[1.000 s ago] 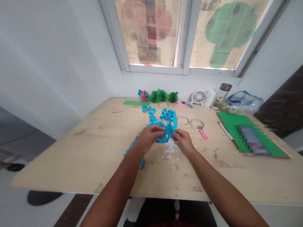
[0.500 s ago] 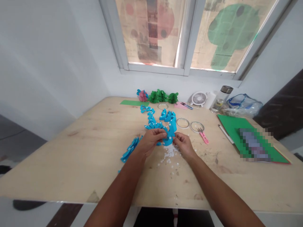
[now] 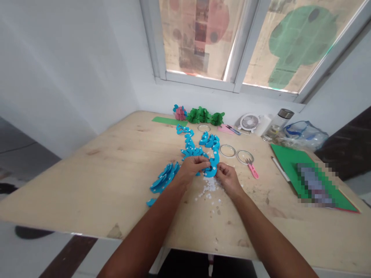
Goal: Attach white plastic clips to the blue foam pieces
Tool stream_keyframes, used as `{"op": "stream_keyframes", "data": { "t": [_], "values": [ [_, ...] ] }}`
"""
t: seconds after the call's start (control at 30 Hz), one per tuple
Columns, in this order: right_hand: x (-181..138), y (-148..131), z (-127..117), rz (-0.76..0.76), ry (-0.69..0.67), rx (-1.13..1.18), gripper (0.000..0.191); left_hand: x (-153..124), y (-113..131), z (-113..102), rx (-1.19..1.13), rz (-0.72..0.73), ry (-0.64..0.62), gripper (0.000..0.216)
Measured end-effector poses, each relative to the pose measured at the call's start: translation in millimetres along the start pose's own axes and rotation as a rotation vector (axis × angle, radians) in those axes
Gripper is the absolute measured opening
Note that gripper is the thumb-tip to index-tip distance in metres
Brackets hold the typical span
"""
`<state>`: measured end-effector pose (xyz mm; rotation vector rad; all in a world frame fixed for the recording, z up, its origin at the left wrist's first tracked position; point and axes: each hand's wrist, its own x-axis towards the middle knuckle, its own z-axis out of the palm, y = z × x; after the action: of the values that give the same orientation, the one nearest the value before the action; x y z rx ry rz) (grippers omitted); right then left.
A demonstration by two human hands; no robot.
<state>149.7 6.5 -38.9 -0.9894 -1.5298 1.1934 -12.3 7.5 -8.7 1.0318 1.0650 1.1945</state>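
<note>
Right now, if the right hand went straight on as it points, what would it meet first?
The right hand would likely meet the blue paper in the left hand first; whether it already touches is unclear.

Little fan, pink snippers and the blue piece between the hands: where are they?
Little fan (image 3: pixel 249 122), head view: middle of its round grille.
Pink snippers (image 3: pixel 253 170), head view: the pink handle.
Blue piece (image 3: pixel 215 162), head view: its curved right side.

The tabletop (image 3: pixel 116 173) looks like matt wood, the blue pieces (image 3: pixel 164 179) like smooth paper, the 3 green clusters (image 3: pixel 203 115) like folded matt paper. The bag (image 3: pixel 307 136) looks like glossy plastic; the bottle lid (image 3: pixel 286 113), shiny metal.
</note>
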Motion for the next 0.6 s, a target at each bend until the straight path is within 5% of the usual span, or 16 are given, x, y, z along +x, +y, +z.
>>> {"op": "stream_keyframes", "data": {
  "t": [0.6],
  "values": [
    [-1.2, -7.8, 2.4, -0.003, -0.029, -0.027, 0.018, -3.5, 6.1, 8.7, -0.062, -0.024, 0.104, 0.012]
  ]
}}
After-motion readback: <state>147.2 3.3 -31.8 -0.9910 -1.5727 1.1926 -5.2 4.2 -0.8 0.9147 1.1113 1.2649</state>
